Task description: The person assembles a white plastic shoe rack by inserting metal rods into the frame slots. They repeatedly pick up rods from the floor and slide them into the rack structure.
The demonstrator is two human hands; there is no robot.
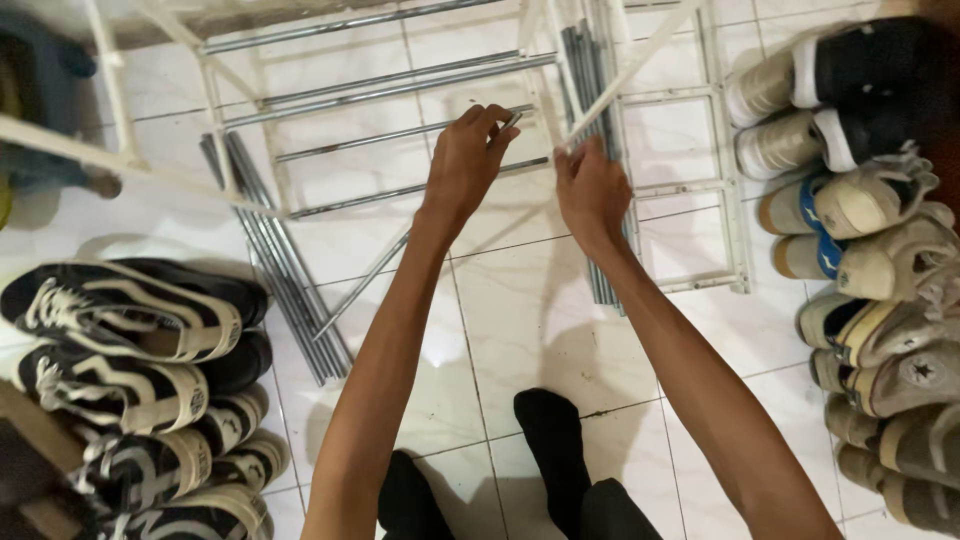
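Two hands are out in front of you over a white tiled floor (520,300). The largest thing is the white rack frame (690,150), lying flat just beyond and to the right of your right hand (592,190). Rows of sneakers come next: black-and-white ones (130,330) well to the left of your left hand (465,160) and nearer your body, pale and dark ones (860,200) well to the right of your right hand. A bundle of grey metal rods (285,270) lies on the tiles below and left of your left hand; a second bundle (590,70) runs under and beyond your right hand. Your left hand is closed, fingertips pinching the end of a single thin metal rod (400,250) that slants down toward the left bundle. Your right hand is curled shut around a slim white bar (635,70) of the frame, which rises away to the upper right.
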